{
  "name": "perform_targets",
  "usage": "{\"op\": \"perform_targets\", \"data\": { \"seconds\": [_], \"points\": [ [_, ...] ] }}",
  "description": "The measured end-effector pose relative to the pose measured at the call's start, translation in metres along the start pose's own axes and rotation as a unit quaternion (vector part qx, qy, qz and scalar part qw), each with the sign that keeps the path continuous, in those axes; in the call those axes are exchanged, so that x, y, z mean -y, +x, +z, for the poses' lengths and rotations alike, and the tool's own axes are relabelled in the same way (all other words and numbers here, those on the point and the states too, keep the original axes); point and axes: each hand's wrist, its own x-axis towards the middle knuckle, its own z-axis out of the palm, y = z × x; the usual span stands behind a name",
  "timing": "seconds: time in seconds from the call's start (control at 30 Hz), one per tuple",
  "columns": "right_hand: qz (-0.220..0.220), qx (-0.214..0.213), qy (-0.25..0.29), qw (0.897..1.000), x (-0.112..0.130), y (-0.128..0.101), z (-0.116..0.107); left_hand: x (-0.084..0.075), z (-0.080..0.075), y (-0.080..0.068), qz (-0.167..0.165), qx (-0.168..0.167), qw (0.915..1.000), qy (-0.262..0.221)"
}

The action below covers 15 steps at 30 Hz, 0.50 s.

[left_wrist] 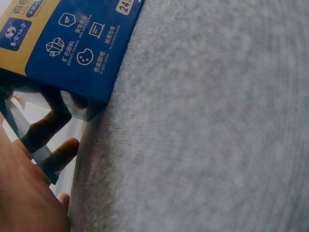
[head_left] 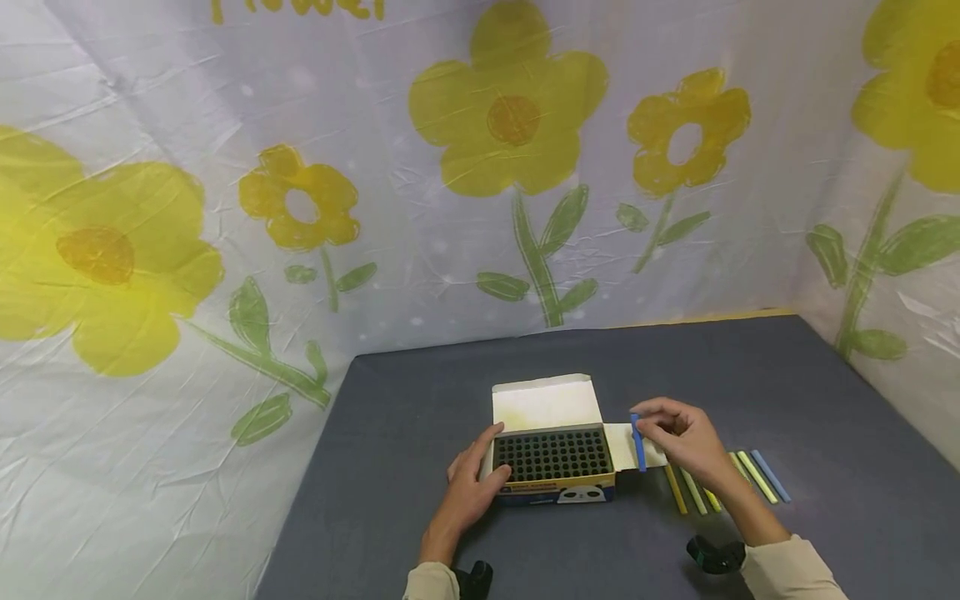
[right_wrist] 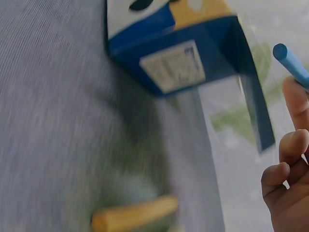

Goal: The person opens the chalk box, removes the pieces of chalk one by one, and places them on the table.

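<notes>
Nearest, at the bottom edge of the head view, two sleeves and wrist straps. Just beyond, on the grey tabletop [head_left: 825,400], the left hand [head_left: 471,483] laid against the left end of the open chalk box [head_left: 555,462], fingers fairly straight and touching its side, thumb up at the rim; in the left wrist view the same fingers [left_wrist: 58,157] seen pressed along the box's blue end, not wrapped round it. To the right, the right hand [head_left: 686,446] raised a little off the cloth, thumb and fingertips pinched on a blue chalk stick [head_left: 638,442], held nearly upright just beside the box's right side flap [head_left: 622,442]; in the right wrist view the stick's round tip [right_wrist: 289,63] poking up past the fingers [right_wrist: 295,145], box corner near, apart from it. Box tray dark and full of small round holes, front panel blue and yellow, facing the person; lid [head_left: 546,402] folded back toward the far side. Close behind and right of the right hand, a row of loose chalk sticks [head_left: 750,479] flat on the cloth, yellow, green and blue, side by side, partly hidden under the wrist. Open grey surface left of the box, in front of it, and wide beyond the lid. Farthest, the table's back and right edges meeting a white flower-printed sheet [head_left: 510,167].
</notes>
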Motion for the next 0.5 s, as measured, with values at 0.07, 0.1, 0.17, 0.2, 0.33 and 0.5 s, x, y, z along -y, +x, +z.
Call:
{"op": "perform_targets", "data": {
  "seconds": [0.07, 0.1, 0.17, 0.2, 0.33, 0.5],
  "points": [
    [0.006, -0.003, -0.016, 1.000, -0.001, -0.004, -0.007, 0.000, 0.000, 0.000, -0.004, -0.001, 1.0000, -0.001],
    [0.009, -0.004, -0.019, 1.000, -0.002, -0.007, -0.011, 0.000, 0.000, -0.001, -0.005, -0.001, 1.0000, -0.002],
    [0.021, -0.008, -0.040, 0.999, -0.006, -0.011, -0.019, 0.000, 0.000, -0.001, -0.006, -0.002, 1.0000, -0.002],
    [0.027, -0.011, -0.046, 0.999, -0.008, -0.013, -0.023, 0.000, 0.000, -0.001, -0.006, -0.002, 1.0000, -0.002],
    [0.057, -0.025, -0.077, 0.995, -0.017, -0.022, -0.042, -0.001, 0.000, 0.000, 0.000, -0.001, 1.0000, -0.001],
    [0.090, -0.037, -0.103, 0.990, -0.025, -0.034, -0.069, -0.001, 0.000, 0.000, 0.003, 0.002, 1.0000, -0.002]
  ]
}}
